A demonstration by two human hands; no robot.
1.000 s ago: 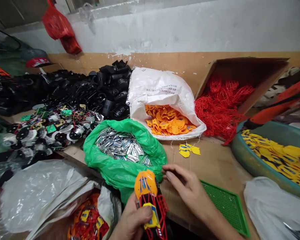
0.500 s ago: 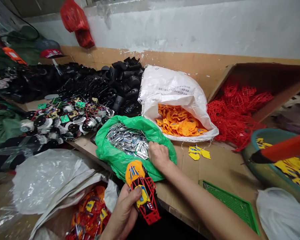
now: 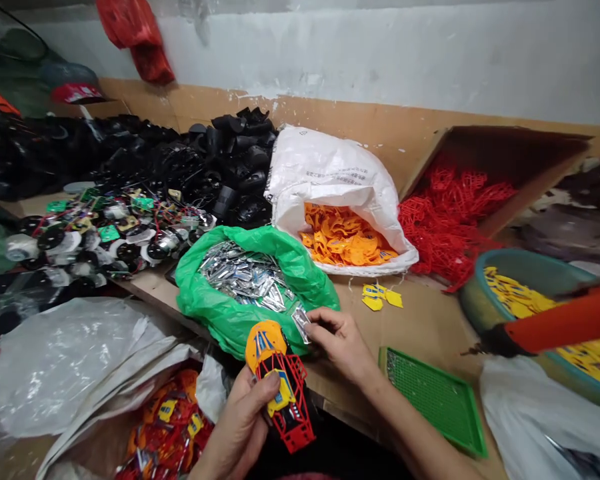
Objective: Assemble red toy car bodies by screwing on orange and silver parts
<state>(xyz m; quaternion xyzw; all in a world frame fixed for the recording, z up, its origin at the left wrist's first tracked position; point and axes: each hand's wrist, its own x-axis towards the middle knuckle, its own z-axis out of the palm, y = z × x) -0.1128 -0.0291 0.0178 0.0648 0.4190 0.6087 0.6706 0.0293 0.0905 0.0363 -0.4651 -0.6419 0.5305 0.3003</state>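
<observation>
My left hand (image 3: 245,413) grips a toy car body (image 3: 280,390) with an orange front, a yellow panel and a red lattice frame. The thumb presses on the yellow panel. My right hand (image 3: 337,337) pinches a small shiny silver part (image 3: 301,323) between thumb and fingertips, just above the front right rim of a green plastic bag (image 3: 215,327). Many similar silver pieces (image 3: 250,277) fill that bag. The toy body is below and left of the silver part, apart from it.
Behind the green bag, a white sack (image 3: 335,160) holds orange parts. Red lattice frames (image 3: 445,207) spill from a cardboard box. Rightward are a green tray (image 3: 435,400), a basin (image 3: 473,293) of yellow parts and a hanging red-orange tool (image 3: 565,320). Motors with wires (image 3: 115,233) lie left.
My right hand has come out of the green bag, moving down and right with a silver part in its fingers. My left hand still holds the toy body. The view has shifted slightly right.
</observation>
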